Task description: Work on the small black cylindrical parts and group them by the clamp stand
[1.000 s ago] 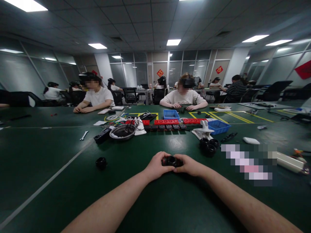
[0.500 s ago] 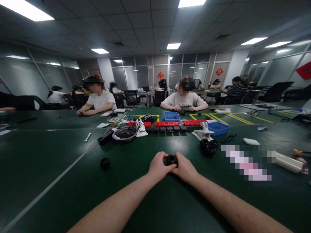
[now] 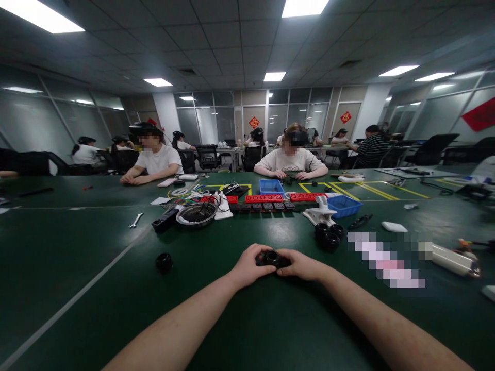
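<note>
A round black part (image 3: pixel 272 257) with a hole in its top sits between my two hands, low over the green table (image 3: pixel 232 330). My left hand (image 3: pixel 253 265) is wrapped round its left side, thumb in front. On the right side, the thumb and fingers of my right hand (image 3: pixel 299 264) close on the part or on a dark piece beside it; that piece is too dark to make out. Another black round part (image 3: pixel 164 262) lies alone to the left. Several similar black parts (image 3: pixel 328 237) stand grouped to the right, by a white clamp stand (image 3: pixel 320 211).
Farther back are a metal bowl (image 3: pixel 196 215), a black box (image 3: pixel 165 219), red strips (image 3: pixel 264 198) and blue trays (image 3: pixel 344 206) (image 3: pixel 271 186). A wrench (image 3: pixel 136 220) lies left. A pale cylinder (image 3: pixel 450 257) lies right. Two people sit across the table.
My right hand has shifted slightly, its wrist turned outward and its fingers less wrapped over the black part. The whole view has moved a little.
</note>
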A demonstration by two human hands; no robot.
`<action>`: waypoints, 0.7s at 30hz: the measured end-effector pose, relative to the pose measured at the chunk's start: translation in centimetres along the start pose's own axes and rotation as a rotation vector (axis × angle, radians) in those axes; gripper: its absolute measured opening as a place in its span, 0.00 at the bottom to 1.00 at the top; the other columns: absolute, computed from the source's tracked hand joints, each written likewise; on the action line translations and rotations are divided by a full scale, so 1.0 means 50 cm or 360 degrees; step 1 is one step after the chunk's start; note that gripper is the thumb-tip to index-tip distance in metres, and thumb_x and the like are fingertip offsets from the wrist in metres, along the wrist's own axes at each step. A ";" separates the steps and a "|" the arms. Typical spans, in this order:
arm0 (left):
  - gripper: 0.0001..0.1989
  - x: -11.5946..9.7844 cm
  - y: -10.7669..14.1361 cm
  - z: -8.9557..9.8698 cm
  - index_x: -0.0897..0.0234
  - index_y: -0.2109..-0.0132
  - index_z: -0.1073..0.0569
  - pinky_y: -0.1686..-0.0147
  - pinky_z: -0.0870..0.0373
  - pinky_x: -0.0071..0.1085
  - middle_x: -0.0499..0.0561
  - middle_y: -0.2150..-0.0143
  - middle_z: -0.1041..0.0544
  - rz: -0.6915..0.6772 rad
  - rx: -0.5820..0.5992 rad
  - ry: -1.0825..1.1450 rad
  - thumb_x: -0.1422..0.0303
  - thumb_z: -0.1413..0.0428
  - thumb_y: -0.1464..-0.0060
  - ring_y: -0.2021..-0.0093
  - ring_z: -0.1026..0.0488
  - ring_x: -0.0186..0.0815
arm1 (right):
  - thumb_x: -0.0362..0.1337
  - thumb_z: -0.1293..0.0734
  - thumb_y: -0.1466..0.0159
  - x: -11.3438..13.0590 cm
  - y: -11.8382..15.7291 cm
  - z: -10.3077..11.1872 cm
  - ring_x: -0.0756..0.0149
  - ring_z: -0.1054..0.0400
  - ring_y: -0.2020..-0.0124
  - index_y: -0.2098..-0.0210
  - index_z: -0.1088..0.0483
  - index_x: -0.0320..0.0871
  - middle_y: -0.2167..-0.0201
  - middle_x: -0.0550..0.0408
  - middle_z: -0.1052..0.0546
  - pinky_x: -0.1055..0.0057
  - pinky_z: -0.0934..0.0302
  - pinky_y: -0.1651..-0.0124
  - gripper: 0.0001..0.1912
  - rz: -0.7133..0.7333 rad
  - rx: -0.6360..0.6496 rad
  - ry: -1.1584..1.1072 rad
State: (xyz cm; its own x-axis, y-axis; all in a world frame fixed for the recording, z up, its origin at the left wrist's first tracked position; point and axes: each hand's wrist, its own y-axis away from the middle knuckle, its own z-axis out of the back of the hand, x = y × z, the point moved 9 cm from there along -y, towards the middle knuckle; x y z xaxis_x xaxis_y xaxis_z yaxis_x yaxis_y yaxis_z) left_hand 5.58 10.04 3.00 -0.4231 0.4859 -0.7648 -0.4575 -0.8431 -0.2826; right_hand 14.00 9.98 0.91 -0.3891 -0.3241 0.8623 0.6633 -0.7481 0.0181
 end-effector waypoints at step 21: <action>0.20 0.021 -0.005 0.001 0.63 0.61 0.32 0.72 0.40 0.26 0.48 0.67 0.35 0.0093 -0.0123 -0.0075 0.64 0.41 0.65 0.70 0.37 0.31 | 0.37 0.32 0.56 -0.031 -0.009 0.022 0.74 0.44 0.77 0.72 0.36 0.39 0.80 0.62 0.37 0.78 0.51 0.76 0.13 -0.0128 -0.0304 0.0247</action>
State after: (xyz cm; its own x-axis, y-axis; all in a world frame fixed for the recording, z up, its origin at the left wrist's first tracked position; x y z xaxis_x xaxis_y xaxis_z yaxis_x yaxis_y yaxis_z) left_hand 5.21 10.78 2.29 -0.4843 0.4441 -0.7538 -0.3702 -0.8847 -0.2834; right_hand 15.00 11.45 0.12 -0.5391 -0.3333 0.7735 0.4993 -0.8660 -0.0251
